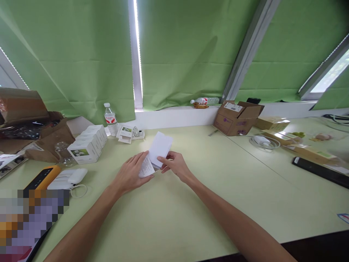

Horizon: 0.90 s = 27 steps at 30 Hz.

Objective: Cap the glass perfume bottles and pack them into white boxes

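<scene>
A small white box point(159, 147) with an open flap is held over the pale green table point(218, 189), tilted toward the upper right. My left hand point(132, 174) grips its lower end, where printed text shows, fingers wrapped under it. My right hand point(176, 164) pinches the box's right side between thumb and fingers. Both forearms reach in from the bottom edge.
A row of white boxes point(88, 143) and a water bottle point(110, 119) stand at the left, with brown cardboard point(49, 140) behind. A white charger point(71, 178) and orange device point(40, 178) lie near left. An open carton point(237, 118), cables and flat boxes sit at right.
</scene>
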Available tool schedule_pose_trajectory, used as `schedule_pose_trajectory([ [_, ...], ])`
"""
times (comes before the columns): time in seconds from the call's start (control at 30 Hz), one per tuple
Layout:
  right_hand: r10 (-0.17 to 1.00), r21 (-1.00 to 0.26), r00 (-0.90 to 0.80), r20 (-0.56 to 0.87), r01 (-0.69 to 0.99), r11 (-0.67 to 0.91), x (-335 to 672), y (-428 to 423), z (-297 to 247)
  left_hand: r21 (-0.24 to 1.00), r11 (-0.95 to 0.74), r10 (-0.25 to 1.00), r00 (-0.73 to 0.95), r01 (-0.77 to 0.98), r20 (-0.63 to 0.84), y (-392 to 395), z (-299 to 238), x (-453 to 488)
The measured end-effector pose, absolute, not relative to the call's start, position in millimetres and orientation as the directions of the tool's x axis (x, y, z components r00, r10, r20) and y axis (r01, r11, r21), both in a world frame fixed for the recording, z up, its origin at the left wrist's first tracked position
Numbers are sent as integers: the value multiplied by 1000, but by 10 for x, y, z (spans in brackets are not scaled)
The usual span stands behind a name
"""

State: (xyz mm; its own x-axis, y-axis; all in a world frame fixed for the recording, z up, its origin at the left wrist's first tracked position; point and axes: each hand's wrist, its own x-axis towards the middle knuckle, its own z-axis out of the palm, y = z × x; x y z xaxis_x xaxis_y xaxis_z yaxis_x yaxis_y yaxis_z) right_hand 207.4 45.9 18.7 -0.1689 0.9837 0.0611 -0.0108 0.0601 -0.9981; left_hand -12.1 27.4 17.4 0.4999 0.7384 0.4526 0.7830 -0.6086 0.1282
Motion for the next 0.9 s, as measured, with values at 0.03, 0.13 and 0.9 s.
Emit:
schedule_pose_trajectory([
  [0.03,984,-998,-170,60,-10,59,2075,456,189,127,-613,735,504,780,453,274,176,-122],
  [0.13,984,-999,-167,54,-10,53,2077,445,196,114,-631,721,525,768,453,271,183,-127],
  [0.9,982,-999,-185,40,0,41,2084,446,193,11,-748,595,662,664,455,185,272,-67],
])
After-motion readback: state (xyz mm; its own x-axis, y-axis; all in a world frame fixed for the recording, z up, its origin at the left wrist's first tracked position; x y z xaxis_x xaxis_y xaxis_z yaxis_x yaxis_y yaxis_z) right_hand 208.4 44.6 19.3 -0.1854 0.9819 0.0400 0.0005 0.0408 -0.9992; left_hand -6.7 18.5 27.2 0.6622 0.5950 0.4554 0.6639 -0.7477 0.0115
